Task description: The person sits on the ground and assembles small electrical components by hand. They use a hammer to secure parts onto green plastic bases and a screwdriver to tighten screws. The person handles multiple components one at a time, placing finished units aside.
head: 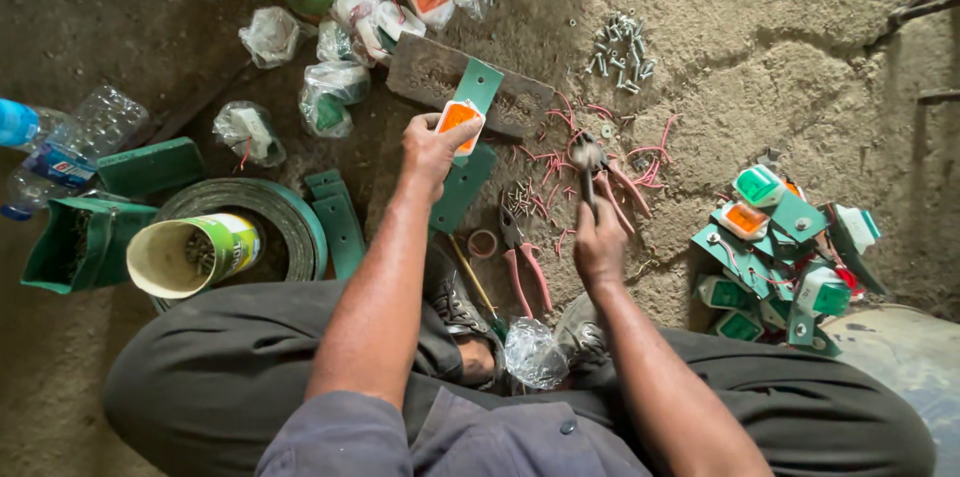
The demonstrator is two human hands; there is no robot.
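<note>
Orange reflector [459,119] on a flat green metal bracket [476,87] is pinched by the left hand [432,149]; hammer [587,159] handle is enclosed in the right hand [598,242], head blurred.

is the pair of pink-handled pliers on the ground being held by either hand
No, the pink-handled pliers lie loose on the ground; the left hand holds an orange reflector and the right hand a hammer.
</note>
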